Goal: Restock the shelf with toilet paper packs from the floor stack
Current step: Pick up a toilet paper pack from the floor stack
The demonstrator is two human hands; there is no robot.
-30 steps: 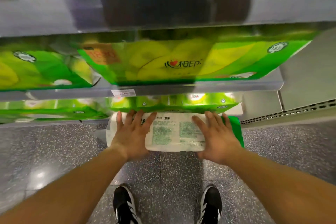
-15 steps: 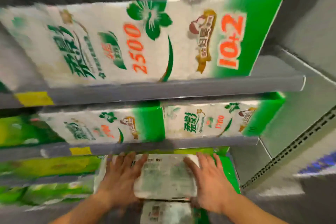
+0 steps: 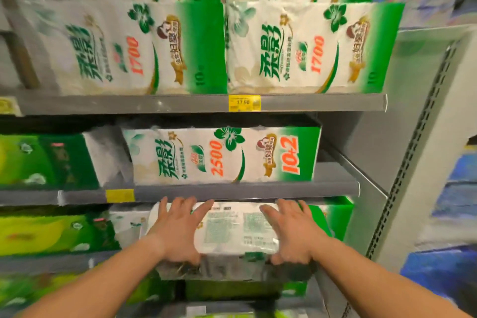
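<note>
Grey metal shelving (image 3: 245,191) fills the frame, stocked with green-and-white paper goods. Nearest, at lower centre, both hands hold a toilet paper pack (image 3: 232,230) by its ends. The left hand (image 3: 178,230) lies on its top with fingers spread, thumb hooked under the near edge. The right hand (image 3: 291,232) grips the other end the same way. The pack sits at the mouth of the shelf bay just under the middle shelf lip. Above it stands a pack marked 2500 (image 3: 222,155). Farther up, under a yellow price tag (image 3: 244,103), two packs marked 1700 (image 3: 309,49) stand side by side.
</note>
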